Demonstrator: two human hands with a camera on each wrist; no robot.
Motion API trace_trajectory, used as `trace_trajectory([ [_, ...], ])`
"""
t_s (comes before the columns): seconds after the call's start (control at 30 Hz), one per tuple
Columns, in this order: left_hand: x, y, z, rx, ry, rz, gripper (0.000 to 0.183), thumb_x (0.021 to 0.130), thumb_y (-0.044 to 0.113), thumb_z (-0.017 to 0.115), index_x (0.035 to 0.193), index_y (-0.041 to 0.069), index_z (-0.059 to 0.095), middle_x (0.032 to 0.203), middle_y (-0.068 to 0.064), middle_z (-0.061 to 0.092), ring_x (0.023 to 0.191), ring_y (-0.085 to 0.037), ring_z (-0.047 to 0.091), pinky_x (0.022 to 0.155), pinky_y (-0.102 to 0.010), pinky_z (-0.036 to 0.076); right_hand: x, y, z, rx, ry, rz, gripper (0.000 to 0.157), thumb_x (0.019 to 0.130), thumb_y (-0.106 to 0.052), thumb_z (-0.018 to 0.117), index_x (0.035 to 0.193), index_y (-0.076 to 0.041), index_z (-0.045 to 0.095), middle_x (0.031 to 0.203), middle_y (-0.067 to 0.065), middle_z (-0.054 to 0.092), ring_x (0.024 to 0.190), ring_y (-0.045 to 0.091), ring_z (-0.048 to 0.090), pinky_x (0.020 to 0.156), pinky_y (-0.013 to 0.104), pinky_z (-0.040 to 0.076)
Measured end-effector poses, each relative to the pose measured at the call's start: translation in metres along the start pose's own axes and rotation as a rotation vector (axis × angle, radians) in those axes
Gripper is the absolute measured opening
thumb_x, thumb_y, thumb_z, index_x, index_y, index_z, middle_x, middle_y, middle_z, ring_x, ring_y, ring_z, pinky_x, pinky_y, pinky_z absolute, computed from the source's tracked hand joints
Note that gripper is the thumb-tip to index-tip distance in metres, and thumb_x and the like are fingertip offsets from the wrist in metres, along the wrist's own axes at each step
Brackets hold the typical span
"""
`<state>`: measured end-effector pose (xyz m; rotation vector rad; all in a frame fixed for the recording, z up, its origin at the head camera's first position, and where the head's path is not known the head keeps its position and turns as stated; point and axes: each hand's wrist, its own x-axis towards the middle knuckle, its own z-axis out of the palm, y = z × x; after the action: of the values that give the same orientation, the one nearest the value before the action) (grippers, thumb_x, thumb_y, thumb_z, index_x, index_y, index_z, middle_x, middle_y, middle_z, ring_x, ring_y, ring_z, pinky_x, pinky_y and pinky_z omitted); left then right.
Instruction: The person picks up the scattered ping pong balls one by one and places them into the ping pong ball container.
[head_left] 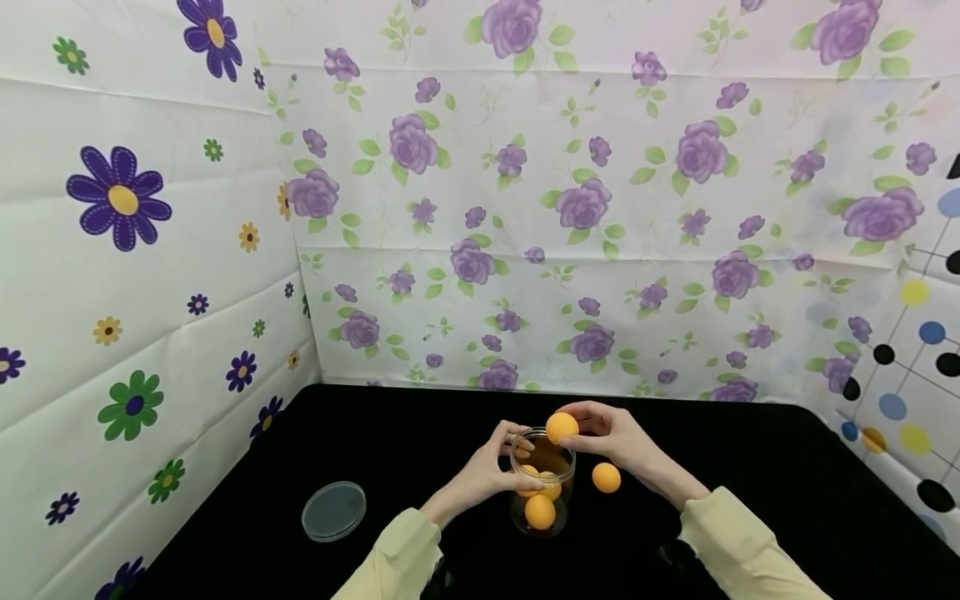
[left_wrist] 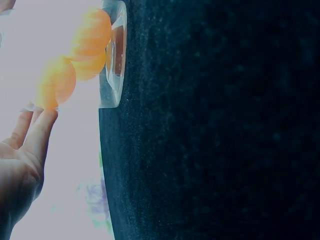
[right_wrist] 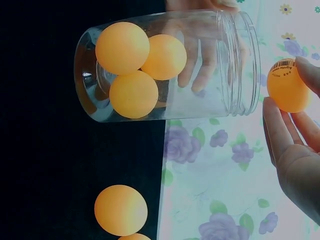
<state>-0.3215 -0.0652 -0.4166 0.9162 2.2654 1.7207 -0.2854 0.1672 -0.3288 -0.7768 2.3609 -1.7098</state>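
A ball [head_left: 562, 427] is pinched in the grip of the right hand [head_left: 611, 433], just above the open mouth of the clear jar [right_wrist: 205, 107], which is held upright on the surface [head_left: 240, 542] by the curled left hand [head_left: 491, 471]. Three balls [right_wrist: 122, 48] are contained inside. If released off-centre, the pinched ball could be bounced off the rim [right_wrist: 250, 100]; the loose ball [head_left: 606, 477] might be sent rolling by a brushing right wrist.

The setting is a sheet-screened work area; room type beyond cannot be determined. Indicators: creased rose-print sheet [head_left: 540, 217] rearward, daisy-print sheet [head_left: 157, 275] left, dot-print sheet [head_left: 907, 333] right, black tabletop [head_left: 412, 442] between.
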Motion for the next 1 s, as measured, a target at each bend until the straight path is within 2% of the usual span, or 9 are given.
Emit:
trace_trajectory([
  [0.13, 0.000, 0.000, 0.001, -0.005, 0.000, 0.002, 0.054, 0.081, 0.023, 0.070, 0.126, 0.026, 0.039, 0.118, -0.004, 0.047, 0.105, -0.022, 0.044, 0.080, -0.039, 0.041, -0.002, -0.004, 0.001, -0.026, 0.003, 0.004, 0.044, 0.086, -0.014, 0.064, 0.123, 0.003, 0.050, 0.111, 0.014, 0.058, 0.100, 0.029, 0.053, 0.083, 0.041, 0.042],
  [0.37, 0.000, -0.001, 0.001, 0.034, 0.012, 0.024, 0.058, 0.078, 0.030, 0.071, 0.126, 0.024, 0.039, 0.118, -0.003, 0.047, 0.105, -0.023, 0.044, 0.080, -0.039, 0.041, 0.007, 0.026, -0.006, -0.011, 0.013, -0.015, 0.047, 0.083, -0.018, 0.068, 0.123, -0.001, 0.051, 0.119, 0.017, 0.052, 0.109, 0.035, 0.047, 0.084, 0.038, 0.042],
  [0.73, 0.000, 0.000, 0.000, 0.013, 0.007, 0.022, 0.057, 0.079, 0.029, 0.071, 0.126, 0.023, 0.039, 0.118, -0.004, 0.047, 0.106, -0.025, 0.044, 0.080, -0.040, 0.041, 0.007, 0.028, -0.008, -0.003, 0.028, -0.025, 0.047, 0.082, -0.020, 0.068, 0.122, 0.000, 0.052, 0.116, 0.014, 0.054, 0.108, 0.037, 0.047, 0.081, 0.037, 0.044],
  [1.0, -0.001, 0.001, 0.001, 0.021, 0.007, 0.031, 0.057, 0.079, 0.030, 0.071, 0.126, 0.023, 0.038, 0.117, -0.003, 0.047, 0.106, -0.024, 0.044, 0.081, -0.041, 0.040, 0.005, 0.028, -0.012, 0.020, 0.037, -0.029, 0.051, 0.082, -0.019, 0.069, 0.123, 0.003, 0.050, 0.117, 0.018, 0.053, 0.107, 0.039, 0.047, 0.081, 0.037, 0.045],
])
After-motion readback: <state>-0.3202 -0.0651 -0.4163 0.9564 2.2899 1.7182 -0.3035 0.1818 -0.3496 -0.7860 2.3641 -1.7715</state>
